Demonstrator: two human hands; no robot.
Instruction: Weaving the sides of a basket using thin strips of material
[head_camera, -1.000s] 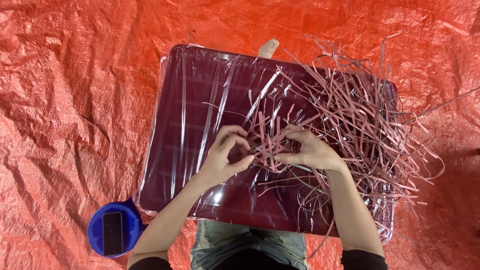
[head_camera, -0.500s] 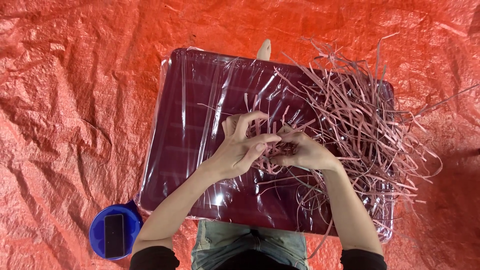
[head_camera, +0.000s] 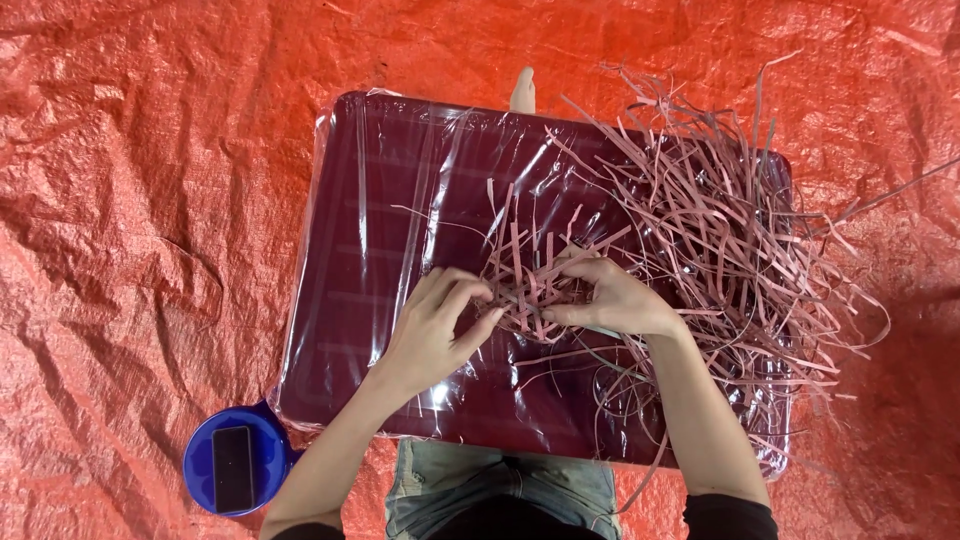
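A dark maroon board wrapped in clear plastic (head_camera: 380, 250) lies in front of me on an orange tarp. A big tangle of thin pink strips (head_camera: 730, 230) covers its right half and spills over the right edge. My left hand (head_camera: 430, 330) and my right hand (head_camera: 615, 298) meet near the board's middle. Both pinch a small woven patch of pink strips (head_camera: 525, 280) between thumb and fingers, left hand on its left side, right hand on its right side.
A crinkled orange tarp (head_camera: 140, 200) covers the ground all around. A round blue lid (head_camera: 205, 480) with a dark phone (head_camera: 232, 468) on it sits at the board's lower left corner. A bare foot (head_camera: 522, 92) shows beyond the board's far edge. My jeans show below.
My left hand has drawn back left and down a little, its fingers curling onto the strips. The right hand stays on the woven patch, and the strip ends have shifted slightly.
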